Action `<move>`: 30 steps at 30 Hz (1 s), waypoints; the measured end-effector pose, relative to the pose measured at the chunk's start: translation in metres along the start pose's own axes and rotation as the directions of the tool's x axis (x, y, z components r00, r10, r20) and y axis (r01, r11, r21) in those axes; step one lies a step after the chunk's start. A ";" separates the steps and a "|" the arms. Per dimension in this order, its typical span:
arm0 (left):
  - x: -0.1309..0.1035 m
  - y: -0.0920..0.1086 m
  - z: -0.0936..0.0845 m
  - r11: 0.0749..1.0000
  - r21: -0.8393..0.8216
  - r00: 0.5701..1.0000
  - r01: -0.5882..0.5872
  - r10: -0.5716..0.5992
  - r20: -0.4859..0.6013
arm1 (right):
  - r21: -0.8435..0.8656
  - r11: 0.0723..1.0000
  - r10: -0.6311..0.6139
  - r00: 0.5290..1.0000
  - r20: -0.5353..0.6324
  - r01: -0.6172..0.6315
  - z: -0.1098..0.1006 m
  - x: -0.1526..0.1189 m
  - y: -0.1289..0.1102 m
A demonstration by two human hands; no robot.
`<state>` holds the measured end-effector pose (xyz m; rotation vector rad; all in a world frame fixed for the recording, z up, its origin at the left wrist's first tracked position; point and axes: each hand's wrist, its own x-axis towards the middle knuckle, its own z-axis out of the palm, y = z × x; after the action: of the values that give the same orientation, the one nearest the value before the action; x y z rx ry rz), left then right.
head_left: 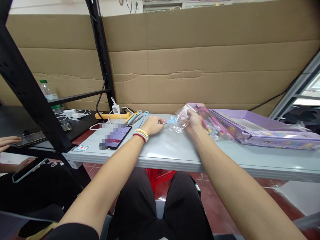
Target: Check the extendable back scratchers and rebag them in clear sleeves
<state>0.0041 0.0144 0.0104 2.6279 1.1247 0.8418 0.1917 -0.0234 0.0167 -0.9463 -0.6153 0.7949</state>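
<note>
My left hand (153,125), with beaded bracelets at its wrist, is closed on a thin handle. A light blue fork (172,120) extends from it to the right, its pronged head at the mouth of a clear plastic bag (183,116). My right hand (194,121) pinches that crinkled bag; its fingertips are partly hidden. To the left of my left hand lie several more forks (143,115) with blue or yellow heads. Pink items in clear wrapping (216,124) lie just right of my right hand.
A purple open box (262,135) occupies the shelf's right side. Left are a phone (118,137), a yellow power strip (112,115) and white cables. A black metal post (102,50) rises there. Another person's hands (10,141) show far left, near a water bottle (51,96). Cardboard (200,56) stands behind.
</note>
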 end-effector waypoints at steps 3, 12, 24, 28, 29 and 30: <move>0.000 0.001 0.000 1.000 -0.014 1.000 0.006 -0.007 -0.011 | -0.025 1.000 0.010 0.999 0.043 -0.009 0.002 -0.004 -0.001; 0.001 -0.001 0.001 0.999 -0.033 0.998 -0.038 0.036 -0.058 | 0.002 1.000 0.009 1.000 -0.019 -0.009 0.004 -0.002 0.003; -0.005 0.006 -0.001 0.991 0.124 0.964 -0.045 0.076 -0.256 | 0.046 0.991 0.128 0.992 0.002 -0.128 0.005 -0.009 -0.004; -0.005 0.010 0.003 0.990 0.138 0.962 -0.037 0.072 -0.265 | 0.028 0.992 0.124 0.991 0.056 -0.126 0.006 -0.012 -0.003; -0.005 0.010 0.004 0.990 0.138 0.961 -0.034 0.071 -0.268 | 0.022 0.992 0.126 0.990 0.069 -0.128 0.007 -0.012 -0.003; -0.005 0.011 0.004 0.990 0.136 0.960 -0.035 0.071 -0.270 | 0.016 0.991 0.130 0.988 0.081 -0.132 0.007 -0.013 -0.003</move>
<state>0.0104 0.0039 0.0084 2.7181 1.2153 1.2154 0.1798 -0.0321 0.0213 -0.9462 -0.6173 0.9589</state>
